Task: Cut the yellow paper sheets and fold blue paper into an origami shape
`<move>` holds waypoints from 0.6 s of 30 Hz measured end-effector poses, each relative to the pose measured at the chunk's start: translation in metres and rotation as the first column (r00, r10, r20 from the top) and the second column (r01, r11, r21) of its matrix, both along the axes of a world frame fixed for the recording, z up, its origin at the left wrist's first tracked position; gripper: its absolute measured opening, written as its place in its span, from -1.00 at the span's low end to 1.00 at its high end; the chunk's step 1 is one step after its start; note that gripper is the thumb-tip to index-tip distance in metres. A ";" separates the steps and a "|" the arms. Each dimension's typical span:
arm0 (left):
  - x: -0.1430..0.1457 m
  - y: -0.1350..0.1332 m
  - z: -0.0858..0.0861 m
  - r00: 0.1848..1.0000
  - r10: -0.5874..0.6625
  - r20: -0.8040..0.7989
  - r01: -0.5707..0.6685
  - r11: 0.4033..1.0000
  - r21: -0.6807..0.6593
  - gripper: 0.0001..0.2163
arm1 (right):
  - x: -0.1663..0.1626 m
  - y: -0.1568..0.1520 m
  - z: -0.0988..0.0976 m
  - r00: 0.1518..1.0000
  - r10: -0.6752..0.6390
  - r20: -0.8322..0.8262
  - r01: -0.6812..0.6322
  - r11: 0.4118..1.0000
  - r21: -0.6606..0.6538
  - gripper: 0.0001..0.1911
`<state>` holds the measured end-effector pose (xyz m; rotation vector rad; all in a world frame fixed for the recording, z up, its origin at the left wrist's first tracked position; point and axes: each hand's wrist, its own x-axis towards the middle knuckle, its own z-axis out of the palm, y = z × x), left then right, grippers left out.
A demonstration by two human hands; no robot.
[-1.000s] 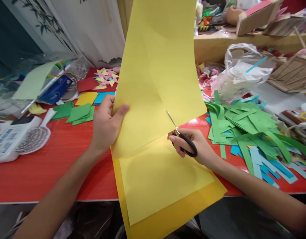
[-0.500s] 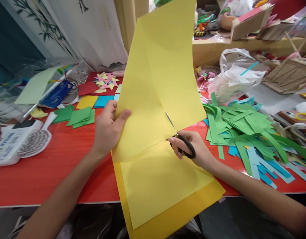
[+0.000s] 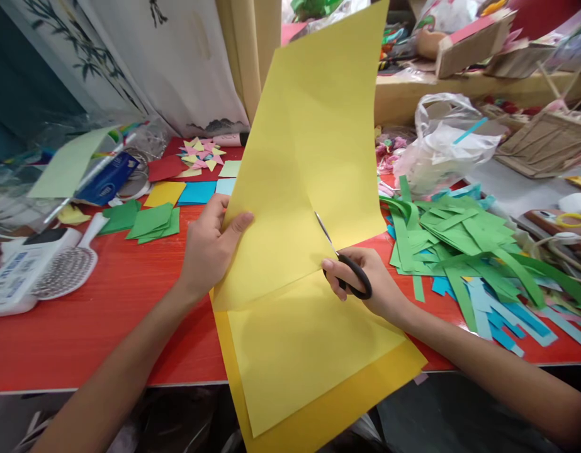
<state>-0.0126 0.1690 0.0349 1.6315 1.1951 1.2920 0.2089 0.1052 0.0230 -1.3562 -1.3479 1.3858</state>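
A large yellow paper sheet (image 3: 328, 126) is raised and tilted in front of me. My left hand (image 3: 214, 248) grips its left edge, thumb on the near face and fingers behind. In my right hand (image 3: 366, 277) are black-handled scissors (image 3: 364, 282), fingers through the loops. One blade shows over the sheet's lower right part; the other is hidden behind the paper. Beneath the raised sheet lies another light yellow sheet (image 3: 313, 358), on top of a darker yellow sheet (image 3: 366, 402) that hangs over the table's front edge.
Green paper strips (image 3: 469, 233) and blue strips (image 3: 507, 327) are heaped on the red table (image 3: 106, 333) at right. Green squares (image 3: 153, 220), a white hairbrush (image 3: 68, 267) and paper stars (image 3: 203, 154) lie at left. A plastic bag (image 3: 451, 148) stands behind the strips.
The raised sheet and my left hand have shifted slightly to the right. My right hand and the scissors have stayed almost in place.
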 end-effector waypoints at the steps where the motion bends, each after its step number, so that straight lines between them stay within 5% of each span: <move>1: 0.001 -0.001 0.000 1.000 -0.006 0.005 0.006 1.000 -0.008 -0.77 | 0.000 0.000 0.000 1.000 -0.001 0.000 0.001 1.000 -0.003 -0.43; 18: 0.004 -0.007 -0.001 0.999 0.005 -0.042 -0.006 0.999 -0.035 -0.73 | 0.002 -0.001 -0.004 1.000 -0.008 -0.016 0.009 0.999 0.037 -0.48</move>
